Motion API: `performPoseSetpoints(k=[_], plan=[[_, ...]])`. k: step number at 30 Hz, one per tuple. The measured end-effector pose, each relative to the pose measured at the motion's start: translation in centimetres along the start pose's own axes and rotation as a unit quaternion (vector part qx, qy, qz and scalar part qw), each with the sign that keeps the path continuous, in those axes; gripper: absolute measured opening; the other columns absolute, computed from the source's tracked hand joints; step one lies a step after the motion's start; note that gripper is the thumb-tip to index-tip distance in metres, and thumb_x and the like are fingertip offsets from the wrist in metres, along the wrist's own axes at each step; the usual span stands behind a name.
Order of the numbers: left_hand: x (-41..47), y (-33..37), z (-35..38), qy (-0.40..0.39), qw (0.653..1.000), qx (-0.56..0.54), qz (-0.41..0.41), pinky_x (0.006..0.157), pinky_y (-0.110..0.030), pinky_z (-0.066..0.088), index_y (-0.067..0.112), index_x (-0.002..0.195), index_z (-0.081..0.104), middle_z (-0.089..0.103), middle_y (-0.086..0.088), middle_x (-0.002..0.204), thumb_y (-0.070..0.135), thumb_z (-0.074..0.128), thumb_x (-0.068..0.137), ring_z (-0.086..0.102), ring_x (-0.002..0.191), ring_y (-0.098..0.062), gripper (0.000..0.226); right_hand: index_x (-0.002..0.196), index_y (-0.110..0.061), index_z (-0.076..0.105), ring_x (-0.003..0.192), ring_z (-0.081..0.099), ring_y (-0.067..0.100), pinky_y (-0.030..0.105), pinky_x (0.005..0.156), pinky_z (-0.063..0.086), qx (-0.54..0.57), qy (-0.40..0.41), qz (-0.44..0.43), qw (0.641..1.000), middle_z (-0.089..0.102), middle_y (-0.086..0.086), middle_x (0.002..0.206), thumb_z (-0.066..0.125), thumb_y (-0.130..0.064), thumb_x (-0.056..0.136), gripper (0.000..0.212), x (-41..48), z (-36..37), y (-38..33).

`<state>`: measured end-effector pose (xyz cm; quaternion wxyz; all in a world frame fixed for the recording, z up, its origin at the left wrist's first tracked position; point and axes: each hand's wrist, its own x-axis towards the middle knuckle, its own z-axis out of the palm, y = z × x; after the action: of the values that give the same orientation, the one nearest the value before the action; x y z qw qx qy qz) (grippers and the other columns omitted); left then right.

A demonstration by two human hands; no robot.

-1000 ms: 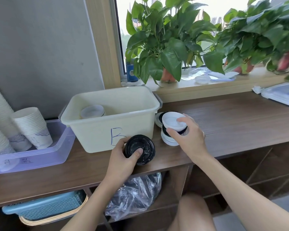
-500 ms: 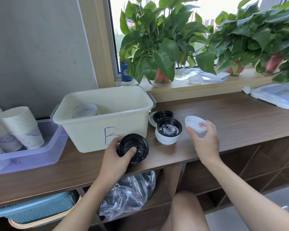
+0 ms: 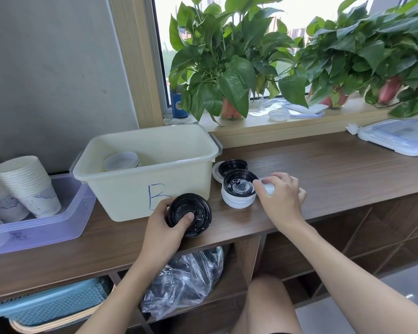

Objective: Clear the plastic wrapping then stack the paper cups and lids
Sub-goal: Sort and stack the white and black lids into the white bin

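The left hand [image 3: 164, 227] is gripping a black lid [image 3: 190, 214] at the near edge of the wooden counter [image 3: 336, 174], its thumb pressing on the lid's top, just in front of the cream bin [image 3: 143, 189]. The right hand [image 3: 281, 201] is curling its fingers around a white lid [image 3: 269, 189], holding it just to the right of the lid stack [image 3: 238, 201]. The paper cups [image 3: 29, 186] are lying in the purple tray [image 3: 65, 222] at far left.
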<state>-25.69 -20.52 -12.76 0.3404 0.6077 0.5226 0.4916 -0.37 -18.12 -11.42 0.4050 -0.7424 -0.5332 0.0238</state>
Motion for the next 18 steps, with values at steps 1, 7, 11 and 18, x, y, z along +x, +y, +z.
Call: performPoseSetpoints(k=[1,7,11,18], plan=[[0.0,0.0,0.0,-0.002,1.000,0.000,0.000,0.073,0.001,0.040,0.025,0.107,0.059,0.068,0.012,0.101,0.012,0.075,0.084,0.060,0.087,0.014,0.031,0.097,-0.022,0.073,0.125,0.035,0.017,0.040,0.100,0.019,-0.005,-0.005,0.005,1.000,0.054,-0.006,0.121,0.058,-0.048,0.088,0.031,0.1,0.1,-0.4],[-0.3,-0.1,-0.7,-0.017,0.999,-0.028,-0.001,0.087,-0.011,0.042,0.027,0.118,0.057,0.067,0.013,0.111,0.030,0.073,0.081,0.060,0.101,0.008,0.041,0.075,-0.022,0.066,0.117,0.042,0.025,0.041,0.096,0.026,0.020,0.016,0.068,0.997,0.060,0.000,0.112,0.060,-0.031,0.087,0.016,0.7,0.3,-2.1],[-0.2,0.0,-0.9,-0.028,0.998,-0.048,0.008,0.088,-0.004,0.041,0.029,0.117,0.058,0.068,0.013,0.113,0.019,0.073,0.087,0.060,0.103,0.007,0.035,0.074,-0.018,0.059,0.099,0.054,0.025,0.036,0.087,0.027,0.079,0.093,0.054,0.991,0.062,-0.003,0.087,0.059,-0.025,0.089,0.017,0.6,-0.1,-2.5],[0.2,-0.9,-1.9,-0.089,0.987,-0.126,-0.039,0.102,-0.039,0.049,0.016,0.117,0.066,0.075,-0.002,0.110,0.046,0.077,0.074,0.069,0.107,-0.017,0.054,0.073,-0.011,0.056,0.071,0.060,0.022,0.037,0.069,0.047,0.193,0.156,-0.008,0.969,0.063,-0.004,0.082,0.060,-0.012,0.090,0.017,-1.2,-1.3,-3.6]])
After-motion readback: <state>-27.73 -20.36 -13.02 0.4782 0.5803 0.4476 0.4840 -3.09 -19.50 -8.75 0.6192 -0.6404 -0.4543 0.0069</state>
